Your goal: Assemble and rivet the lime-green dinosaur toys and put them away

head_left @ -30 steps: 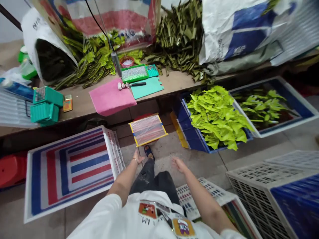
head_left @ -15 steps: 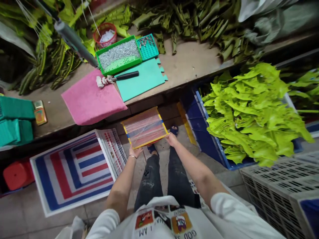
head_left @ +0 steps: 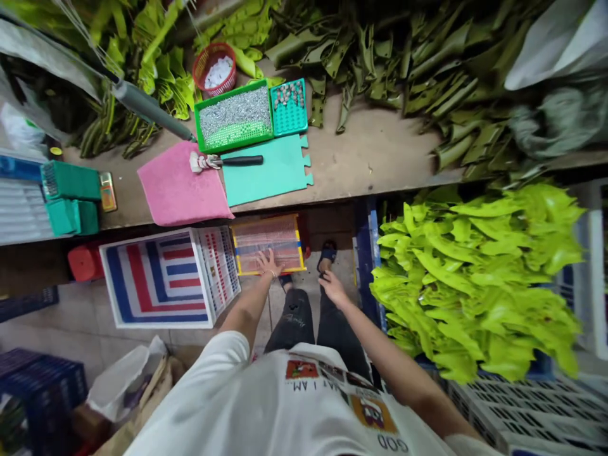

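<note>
My left hand lies with spread fingers on the front part of a yellow-framed, woven pinkish panel, which looks like the seat of a low stool. Its far edge reaches up to the table's front edge. To the right of it my right hand hangs apart from the panel, above my leg and near my sandal. Nothing shows in its loosely bent fingers. On the table, a black-handled tool with its head wrapped in white cloth rests across a pink cloth and a turquoise foam mat.
A green basket of small metal pieces, a teal tray and a red basket stand on the table. Bright green plastic leaf-like parts fill a blue crate at right. A striped-lined white crate stands at left.
My left hand has moved from the panel's corner onto its woven top. My right hand has let go of the frame and drawn back. The panel now sits closer to the table edge.
</note>
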Demonstrator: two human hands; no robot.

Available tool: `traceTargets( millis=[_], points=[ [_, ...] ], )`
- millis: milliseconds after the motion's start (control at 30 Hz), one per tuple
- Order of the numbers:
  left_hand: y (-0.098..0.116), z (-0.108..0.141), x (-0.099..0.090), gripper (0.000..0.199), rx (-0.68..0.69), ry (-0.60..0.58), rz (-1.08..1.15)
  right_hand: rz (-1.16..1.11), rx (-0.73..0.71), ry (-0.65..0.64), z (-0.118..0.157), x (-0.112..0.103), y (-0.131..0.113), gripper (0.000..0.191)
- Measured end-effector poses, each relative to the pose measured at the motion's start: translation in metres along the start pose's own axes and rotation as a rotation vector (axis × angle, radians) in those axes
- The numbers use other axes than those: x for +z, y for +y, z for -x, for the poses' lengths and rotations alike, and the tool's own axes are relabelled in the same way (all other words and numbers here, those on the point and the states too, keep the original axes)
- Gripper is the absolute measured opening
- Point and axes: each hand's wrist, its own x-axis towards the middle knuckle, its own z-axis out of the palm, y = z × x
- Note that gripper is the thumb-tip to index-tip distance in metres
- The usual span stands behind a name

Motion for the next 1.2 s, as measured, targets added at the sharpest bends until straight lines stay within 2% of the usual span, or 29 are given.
traceTargets(
  millis=[100,167,233,333,467,600,700,833,867,933,1033,1100,1133,1200],
  points=[
    [0.003,0.001,-0.004,0.112,-0.019,-0.076,-0.047,0.014,0.014,-0.025,0.019,-0.028,0.001,0.050],
    [0.004,0.002,-0.014,0.105,-0.022,-0.101,-0.061,0.023,-0.001,-0.024,0.030,-0.043,-0.002,0.050],
    [0.010,0.009,-0.023,0.093,-0.011,-0.087,-0.059,0.043,-0.033,-0.023,0.040,-0.055,-0.010,0.048],
    [0.026,0.035,-0.026,0.083,0.063,-0.001,-0.023,0.096,-0.107,-0.024,0.051,-0.067,-0.025,0.052],
    [0.039,0.080,-0.029,0.077,0.296,0.107,0.047,0.254,-0.144,-0.032,0.054,-0.076,-0.039,0.063],
    [0.040,0.108,-0.048,0.068,0.593,0.132,0.043,0.472,-0.180,-0.134,0.041,-0.074,-0.046,0.050],
    [0.053,0.112,-0.061,0.067,0.773,0.138,-0.024,0.603,-0.266,-0.192,0.021,-0.066,-0.056,0.039],
    [0.077,0.102,-0.080,0.063,0.962,0.151,-0.143,0.699,-0.318,-0.166,-0.014,-0.049,-0.075,0.041],
    [0.079,0.099,-0.091,0.058,0.983,0.178,-0.162,0.711,-0.312,-0.159,-0.022,-0.044,-0.081,0.044],
    [0.074,0.089,-0.125,0.048,0.936,0.310,-0.178,0.724,-0.296,-0.144,-0.037,-0.035,-0.090,0.051],
    [0.052,0.065,-0.198,0.033,0.662,0.633,-0.169,0.763,-0.262,-0.089,-0.053,-0.019,-0.104,0.061],
    [0.039,0.044,-0.245,0.031,0.491,0.789,-0.169,0.787,-0.246,-0.043,-0.060,-0.009,-0.113,0.062],
    [0.034,0.033,-0.264,0.030,0.437,0.832,-0.174,0.788,-0.229,-0.028,-0.062,-0.006,-0.117,0.058],
    [0.031,0.009,-0.287,0.024,0.394,0.860,-0.194,0.728,-0.247,-0.117,-0.067,-0.006,-0.127,0.046]
  ],
)
